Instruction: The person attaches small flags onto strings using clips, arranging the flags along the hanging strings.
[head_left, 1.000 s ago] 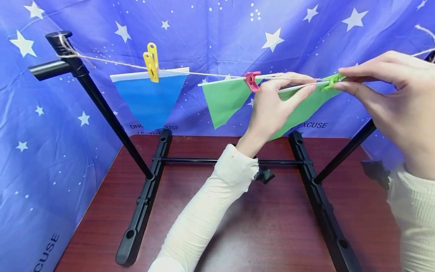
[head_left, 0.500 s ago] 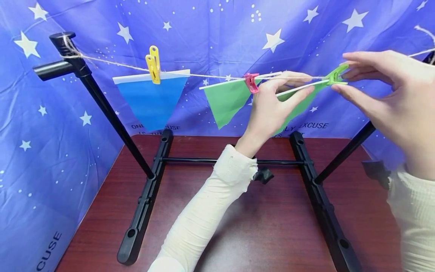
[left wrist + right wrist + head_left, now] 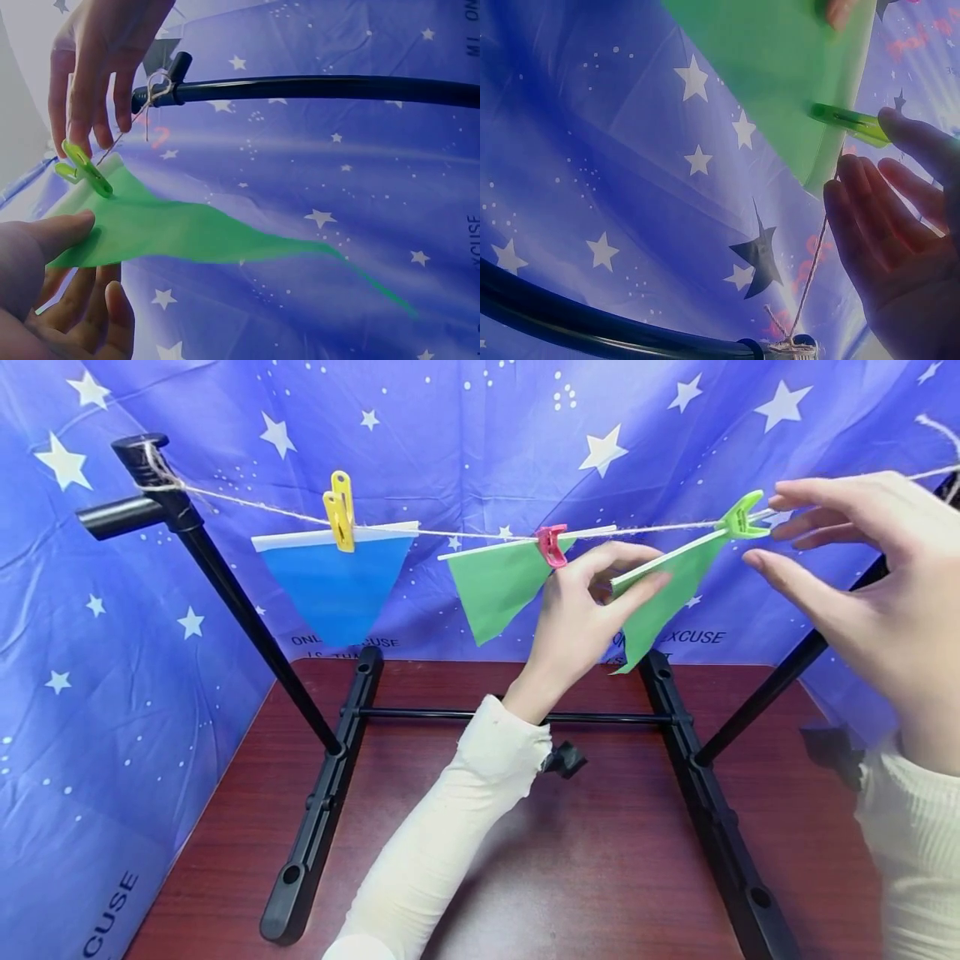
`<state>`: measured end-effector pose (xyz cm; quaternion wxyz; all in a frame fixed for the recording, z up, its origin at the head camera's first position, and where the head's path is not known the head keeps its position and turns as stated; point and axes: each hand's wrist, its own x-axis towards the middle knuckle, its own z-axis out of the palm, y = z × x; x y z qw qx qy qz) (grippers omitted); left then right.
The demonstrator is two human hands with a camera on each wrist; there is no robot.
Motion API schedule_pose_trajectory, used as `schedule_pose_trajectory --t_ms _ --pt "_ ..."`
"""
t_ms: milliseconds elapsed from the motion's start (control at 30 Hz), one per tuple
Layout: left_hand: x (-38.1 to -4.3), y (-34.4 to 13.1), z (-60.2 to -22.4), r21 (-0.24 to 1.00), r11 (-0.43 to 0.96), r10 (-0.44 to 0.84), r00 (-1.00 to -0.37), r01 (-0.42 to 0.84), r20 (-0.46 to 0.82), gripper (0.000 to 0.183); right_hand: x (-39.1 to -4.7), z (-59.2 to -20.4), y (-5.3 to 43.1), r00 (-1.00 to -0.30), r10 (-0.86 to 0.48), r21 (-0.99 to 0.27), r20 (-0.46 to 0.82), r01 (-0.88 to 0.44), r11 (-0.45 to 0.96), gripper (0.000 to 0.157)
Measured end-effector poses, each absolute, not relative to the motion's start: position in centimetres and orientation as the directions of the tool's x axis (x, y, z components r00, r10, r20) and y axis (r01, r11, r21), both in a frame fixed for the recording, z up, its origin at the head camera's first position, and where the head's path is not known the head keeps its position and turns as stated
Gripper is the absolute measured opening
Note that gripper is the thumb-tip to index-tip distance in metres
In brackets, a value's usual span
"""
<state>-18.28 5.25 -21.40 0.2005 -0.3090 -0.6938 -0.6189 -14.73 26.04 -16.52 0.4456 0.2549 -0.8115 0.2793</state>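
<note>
A green paper pennant [image 3: 675, 585] with a white top edge hangs at its right end from a light-green clothespin [image 3: 742, 518] on the twine [image 3: 667, 527]. My left hand [image 3: 577, 602] holds the pennant's left part, thumb in front and fingers behind, as the left wrist view also shows. My right hand [image 3: 877, 568] stands just right of the clothespin, thumb and fingers spread around its handle ends with a gap between them. Left of my hands hang a smaller green pennant [image 3: 495, 589] under a red clothespin [image 3: 552, 545] and a blue pennant [image 3: 333, 581] under a yellow clothespin [image 3: 340, 514].
A black stand holds the twine, with a left post [image 3: 247, 618], a right post [image 3: 780, 668] and a low crossbar [image 3: 420, 714] over the dark red table [image 3: 600, 860]. A blue star-patterned cloth [image 3: 480, 435] hangs close behind.
My right fingers have spread off the light-green clothespin, which stays clipped on the twine and pennant. My left hand has let go of the twine and dropped slightly left.
</note>
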Motion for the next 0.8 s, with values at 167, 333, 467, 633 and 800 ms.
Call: schedule_pose_trajectory --t_ms 167,333,467,633,800 --pt "-19.1 4.9 -22.8 0.745 0.125 0.2 -0.752 0.655 0.628 0.024 -14.1 -17.1 25.7 -0.466 -0.153 -0.238 0.871 -0.674 0.699 0.038" --pt "-19.1 4.2 -23.5 0.75 0.142 0.215 -0.76 0.646 0.613 0.023 -13.3 -17.9 25.1 -0.485 -0.149 -0.228 0.862 -0.632 0.741 0.038" --pt "-19.0 3.7 -24.1 0.743 0.121 0.215 -0.748 0.658 0.628 0.018 -12.4 -18.3 24.5 -0.513 -0.125 -0.23 0.849 -0.573 0.787 0.04" --pt "-18.8 3.1 -25.1 0.729 0.07 0.204 -0.725 0.681 0.657 0.017 -11.9 -18.8 24.3 -0.521 -0.087 -0.276 0.849 -0.577 0.769 0.038" --pt "-18.1 2.2 -25.4 0.717 0.052 0.185 -0.713 0.695 0.677 0.018 -11.7 -19.2 24.4 -0.523 -0.084 -0.29 0.848 -0.591 0.753 0.037"
